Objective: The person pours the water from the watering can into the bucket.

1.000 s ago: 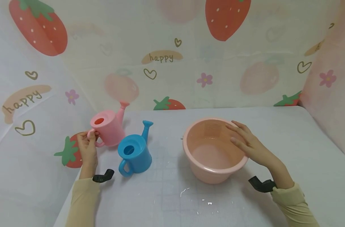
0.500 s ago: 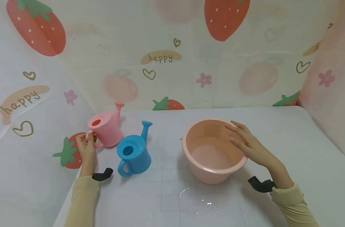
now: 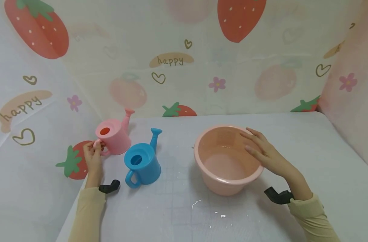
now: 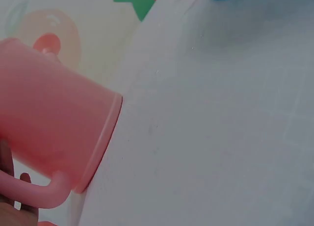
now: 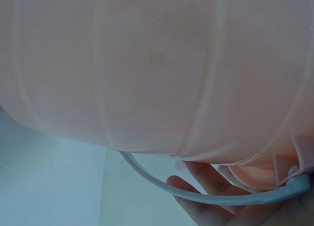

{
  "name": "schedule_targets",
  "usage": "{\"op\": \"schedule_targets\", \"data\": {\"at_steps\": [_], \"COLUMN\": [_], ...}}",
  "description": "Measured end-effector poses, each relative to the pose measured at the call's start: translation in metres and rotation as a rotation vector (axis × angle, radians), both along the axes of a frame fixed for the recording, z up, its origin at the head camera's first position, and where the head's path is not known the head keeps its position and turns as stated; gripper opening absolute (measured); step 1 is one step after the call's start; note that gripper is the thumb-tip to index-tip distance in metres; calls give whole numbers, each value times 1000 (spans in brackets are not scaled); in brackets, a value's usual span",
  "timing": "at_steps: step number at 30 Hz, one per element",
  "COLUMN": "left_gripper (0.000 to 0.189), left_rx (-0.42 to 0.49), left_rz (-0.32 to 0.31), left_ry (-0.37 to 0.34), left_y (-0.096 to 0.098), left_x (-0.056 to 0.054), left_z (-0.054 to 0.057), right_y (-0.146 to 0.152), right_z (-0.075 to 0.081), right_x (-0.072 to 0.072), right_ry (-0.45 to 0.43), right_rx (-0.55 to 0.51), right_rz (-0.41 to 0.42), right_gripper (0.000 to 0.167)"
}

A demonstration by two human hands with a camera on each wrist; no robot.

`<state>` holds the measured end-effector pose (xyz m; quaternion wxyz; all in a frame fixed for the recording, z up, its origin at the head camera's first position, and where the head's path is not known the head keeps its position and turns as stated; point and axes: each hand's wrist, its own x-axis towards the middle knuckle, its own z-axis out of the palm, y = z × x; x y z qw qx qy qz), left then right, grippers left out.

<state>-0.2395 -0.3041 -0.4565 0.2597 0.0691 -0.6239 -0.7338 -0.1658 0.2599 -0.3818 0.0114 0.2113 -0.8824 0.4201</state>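
In the head view, my left hand point(image 3: 94, 155) grips the handle of a pink watering can point(image 3: 114, 139) at the left. Its spout points back and to the right; whether its base touches the table cannot be told. A blue watering can point(image 3: 144, 164) stands just in front of it, apart from both hands. My right hand point(image 3: 268, 154) rests on the right rim of a pink bucket point(image 3: 227, 188), its fingers fairly straight. The right wrist view shows those fingers beside the bucket's pale carrying handle point(image 5: 221, 199).
A white table point(image 3: 159, 215) with a clear sheet and small wet-looking glints lies underneath. Strawberry-print cloth point(image 3: 171, 87) hangs at the back and both sides, close to the pink can. Black camera mounts point(image 3: 279, 196) sit on both wrists.
The pink watering can shifts slightly to the left, then a little back, in my left hand. My right hand, the bucket and the blue can stay put.
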Motion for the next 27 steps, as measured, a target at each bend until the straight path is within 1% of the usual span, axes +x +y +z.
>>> {"op": "schedule_targets", "data": {"at_steps": [2,8,10,11,13,18,21,23,27], "left_gripper": [29,29,31,33,38,50,53,53,53], "left_rx": [-22,-74,-74,-83,-146,-300,-318,-331,-384], "left_rz": [0,19,38,50,80,127,139,154,185], "left_ry": [-20,-123,-156,-183,-232,-333,-377,-387,-355], "left_y": [0,1,2,3,3,0,0,2,5], "left_x": [1,7,8,9,11,15,19,22,30], "left_z": [1,6,9,11,12,6,3,3,2], "right_y": [0,-1,-1,-1,-1,-1,-1,-1,-1], "right_z": [0,1,1,1,1,1,1,2,1], "right_x": [0,0,0,0,1,0,0,0,0], "right_ry": [-3,0,-1,-1,-2,3,6,7,7], "right_rx": [3,3,1,0,-2,-3,-1,0,0], "right_rz": [-1,1,1,1,0,-1,-4,-4,-5], "right_gripper": [48,48,48,48,49,48,48,48,48]}}
